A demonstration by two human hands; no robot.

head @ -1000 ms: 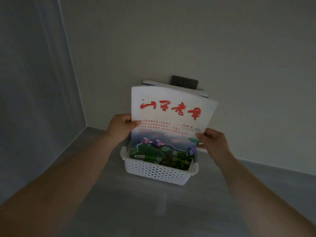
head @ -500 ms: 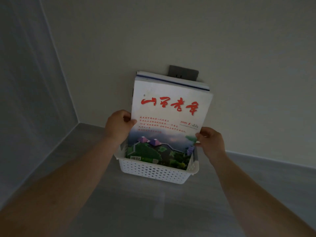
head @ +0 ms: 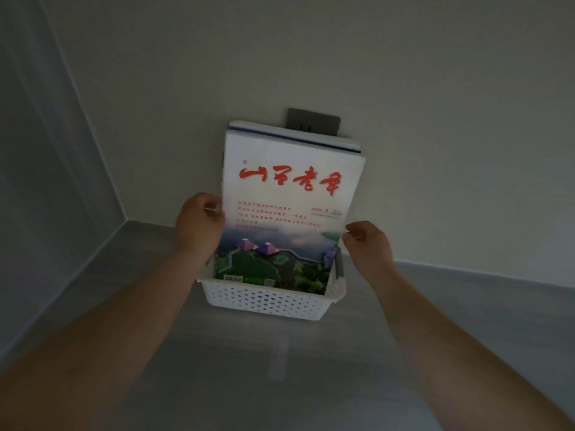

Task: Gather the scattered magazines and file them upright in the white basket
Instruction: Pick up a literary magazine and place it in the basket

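At the far left, a pale side wall (head: 46, 181) is meeting the back wall (head: 435, 88) in a corner. The left forearm is reaching in from the lower left, and the left hand (head: 199, 225) is gripping the left edge of the front magazine (head: 289, 213), its fingers curled round that edge at about mid-height. This magazine, with red brush lettering on a white cover above a green hill scene, is standing upright in the white basket (head: 264, 301), its lower edge hidden behind the perforated front wall. More magazines (head: 292, 135) are standing just behind it, their top edges showing above it and leaning toward the back wall. A dark wall plate (head: 312, 119) is peeking out over them. The basket is sitting on a grey surface (head: 280, 384), close against the back wall. On the right, the right hand (head: 368, 244) is pinching the magazine's right edge between thumb and curled fingers, lower down than the left hand, with its forearm stretching away to the lower right.
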